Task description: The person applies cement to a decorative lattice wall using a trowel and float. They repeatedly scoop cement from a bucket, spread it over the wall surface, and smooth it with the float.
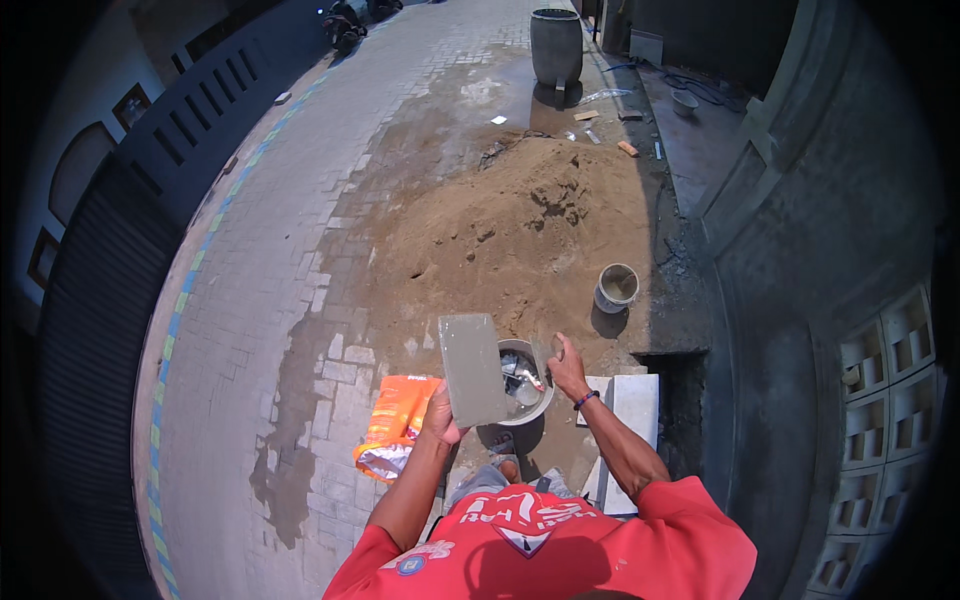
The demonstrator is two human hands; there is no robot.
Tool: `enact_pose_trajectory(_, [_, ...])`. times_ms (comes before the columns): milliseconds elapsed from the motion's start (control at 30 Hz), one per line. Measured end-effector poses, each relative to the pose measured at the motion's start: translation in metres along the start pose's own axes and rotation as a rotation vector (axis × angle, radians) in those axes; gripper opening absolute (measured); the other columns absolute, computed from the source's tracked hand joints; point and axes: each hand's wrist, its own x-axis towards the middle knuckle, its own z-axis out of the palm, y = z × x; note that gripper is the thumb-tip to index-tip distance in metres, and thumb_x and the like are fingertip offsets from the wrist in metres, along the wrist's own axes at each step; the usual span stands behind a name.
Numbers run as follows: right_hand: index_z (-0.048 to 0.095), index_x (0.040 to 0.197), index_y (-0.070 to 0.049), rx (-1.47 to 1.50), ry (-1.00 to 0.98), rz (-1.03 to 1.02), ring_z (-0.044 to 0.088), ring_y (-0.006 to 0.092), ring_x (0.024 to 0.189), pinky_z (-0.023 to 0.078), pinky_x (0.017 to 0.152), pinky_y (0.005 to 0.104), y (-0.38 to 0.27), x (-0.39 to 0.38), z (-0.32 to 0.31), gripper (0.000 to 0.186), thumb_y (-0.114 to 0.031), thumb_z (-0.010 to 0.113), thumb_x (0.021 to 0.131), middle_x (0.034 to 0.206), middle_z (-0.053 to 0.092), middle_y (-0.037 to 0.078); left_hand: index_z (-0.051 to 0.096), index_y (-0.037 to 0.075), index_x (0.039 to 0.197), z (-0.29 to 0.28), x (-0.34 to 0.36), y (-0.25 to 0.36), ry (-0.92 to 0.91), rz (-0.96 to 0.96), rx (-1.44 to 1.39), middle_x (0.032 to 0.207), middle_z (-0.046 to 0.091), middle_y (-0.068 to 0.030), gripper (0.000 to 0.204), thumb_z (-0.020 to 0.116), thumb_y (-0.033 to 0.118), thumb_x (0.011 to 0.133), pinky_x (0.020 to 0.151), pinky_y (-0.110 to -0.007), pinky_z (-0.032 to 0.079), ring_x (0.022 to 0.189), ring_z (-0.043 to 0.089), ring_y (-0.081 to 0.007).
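Observation:
My left hand (pixel 441 414) grips a flat rectangular tile (pixel 472 366) by its lower left side. Its upward face is smooth and grey, as if coated with paste. Beneath the tile's right edge stands a pale bucket (pixel 543 404), partly covered, with water and several small objects inside that I cannot make out. Over that bucket's right rim is my right hand (pixel 568 370), fingers curled and a dark bracelet on the wrist. A thin greyish edge shows beside its fingers; what it belongs to is unclear.
An open orange bag (pixel 400 412) lies left of the bucket. White slabs (pixel 634 410) rest at right, beside a dark gap (pixel 682 395) along the wall. Ahead are a sand heap (pixel 490 225), a small pail (pixel 617 288) and a dark barrel (pixel 556 48).

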Motion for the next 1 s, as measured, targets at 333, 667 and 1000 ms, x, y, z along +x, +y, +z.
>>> enact_pose_trajectory(333, [0.053, 0.128, -0.002, 0.367, 0.170, 0.052, 0.065, 0.0178, 0.081, 0.050, 0.073, 0.0308, 0.023, -0.067, -0.042, 0.049, -0.011, 0.056, 0.080, 0.099, 0.069, 0.015, 0.056, 0.004, 0.118, 0.004, 0.015, -0.044, -0.117, -0.141, 0.201, 0.112, 0.064, -0.0106, 0.036, 0.057, 0.026, 0.090, 0.087, -0.045, 0.052, 0.101, 0.062, -0.0263])
enact_pose_trajectory(667, [0.069, 0.101, -0.007, 1.035, 0.561, 0.562, 0.043, 0.0085, 0.050, 0.033, 0.041, 0.0264, 0.135, -0.210, -0.079, 0.018, -0.015, 0.058, 0.090, 0.069, 0.059, 0.000, 0.057, 0.004, 0.118, 0.031, 0.071, -0.118, -0.314, -0.734, 0.338, 0.113, 0.064, -0.0100, 0.036, 0.058, 0.026, 0.089, 0.090, -0.046, 0.050, 0.102, 0.061, -0.0258])
enact_pose_trajectory(1000, [0.056, 0.122, -0.002, 1.504, 1.170, 0.279, 0.054, 0.0092, 0.067, 0.038, 0.050, 0.0243, 0.128, -0.415, -0.039, 0.030, -0.008, 0.055, 0.092, 0.094, 0.064, 0.003, 0.058, 0.004, 0.117, 0.047, 0.070, -0.195, -0.456, -1.267, 0.439, 0.113, 0.064, -0.0096, 0.036, 0.059, 0.027, 0.089, 0.092, -0.046, 0.048, 0.103, 0.060, -0.0256])
